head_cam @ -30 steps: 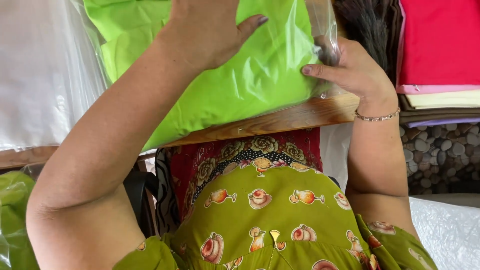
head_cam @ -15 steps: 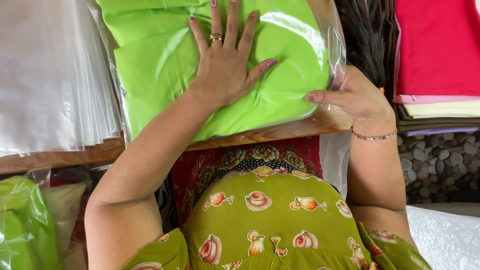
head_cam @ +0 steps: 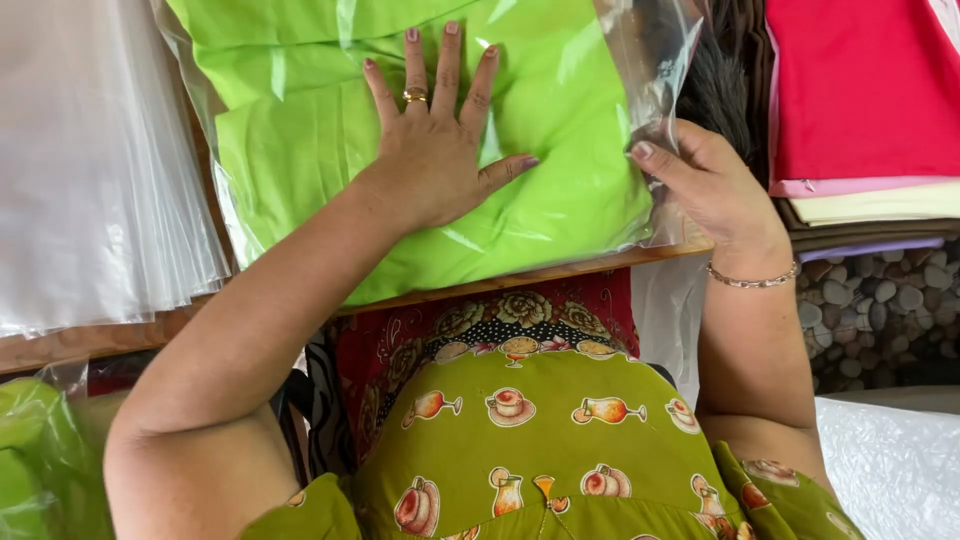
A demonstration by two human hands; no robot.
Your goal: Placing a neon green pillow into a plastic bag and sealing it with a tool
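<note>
The single head camera is looking steeply down from close above, facing the counter's (head_cam: 560, 268) near edge, taking in the person's own lap and both forearms.

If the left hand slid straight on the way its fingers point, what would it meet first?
Only more of the bagged green cloth under the left hand. Its fingers point up the picture, and nothing else shows before the top edge.
</note>
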